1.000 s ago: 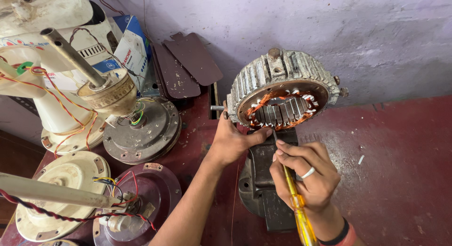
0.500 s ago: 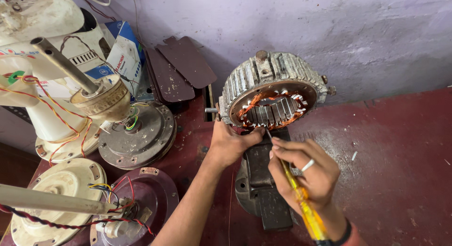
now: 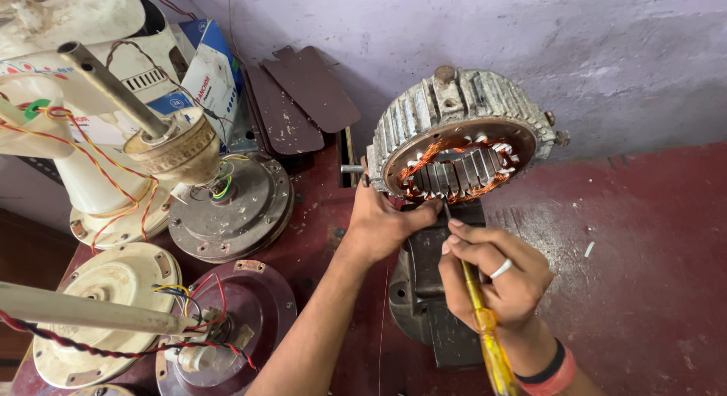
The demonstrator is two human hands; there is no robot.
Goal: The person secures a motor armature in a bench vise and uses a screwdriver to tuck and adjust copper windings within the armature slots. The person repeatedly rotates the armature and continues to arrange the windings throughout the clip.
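A round ribbed metal motor stator [image 3: 463,116] with copper windings stands on edge, clamped in a dark bench vise [image 3: 428,290]. My left hand [image 3: 382,222] grips the lower left rim of the stator, thumb at its opening. My right hand [image 3: 496,275] holds a yellow-handled screwdriver [image 3: 485,328] like a pen. Its tip points up into the bottom of the winding slots.
Several ceiling-fan motor housings lie at the left: a brown one [image 3: 231,207], cream ones [image 3: 106,305], a maroon one [image 3: 227,320], with red and yellow wires. Brown fan blades [image 3: 299,101] and a box [image 3: 204,74] lean against the lilac wall. The bench top is dark red.
The view has shifted slightly. My right hand has brought the screwdriver tip up to the stator's lower slots. My left hand stays on the rim.
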